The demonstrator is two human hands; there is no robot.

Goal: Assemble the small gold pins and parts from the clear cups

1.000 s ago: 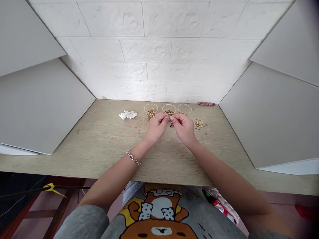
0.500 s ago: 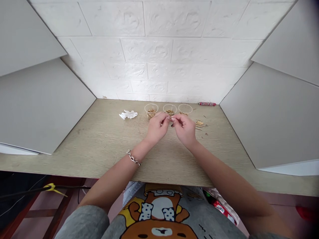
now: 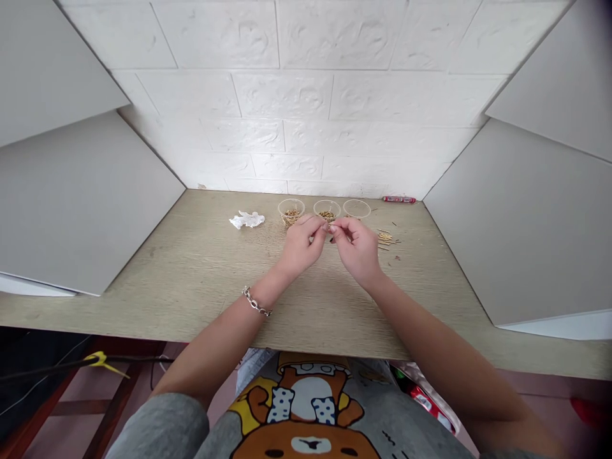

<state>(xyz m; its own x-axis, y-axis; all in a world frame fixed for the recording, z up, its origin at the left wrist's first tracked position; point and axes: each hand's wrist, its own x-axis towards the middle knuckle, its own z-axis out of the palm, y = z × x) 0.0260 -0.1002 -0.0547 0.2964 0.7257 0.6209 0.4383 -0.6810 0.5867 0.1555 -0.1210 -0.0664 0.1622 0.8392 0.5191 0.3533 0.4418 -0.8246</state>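
Note:
My left hand (image 3: 303, 243) and my right hand (image 3: 354, 247) meet fingertip to fingertip over the middle of the table. Both are closed in a pinch, and whatever lies between the fingertips is too small to make out. Just behind them stand clear plastic cups: a left cup (image 3: 291, 207) with gold-coloured small pieces, a middle cup (image 3: 327, 207) with similar brassy pieces, and a right cup (image 3: 357, 208) whose lower part is hidden by my right hand. Thin gold sticks (image 3: 385, 238) lie in a loose pile right of my right hand.
A crumpled white tissue (image 3: 247, 220) lies left of the cups. A red tube (image 3: 400, 199) rests near the wall at the back right. Tiny crumbs are scattered on the wooden table (image 3: 191, 268). Grey panels (image 3: 86, 197) stand on both sides.
My right hand has shifted very slightly to the right, covering more of the right cup's base. Both hands keep their pinch; otherwise the scene looks the same.

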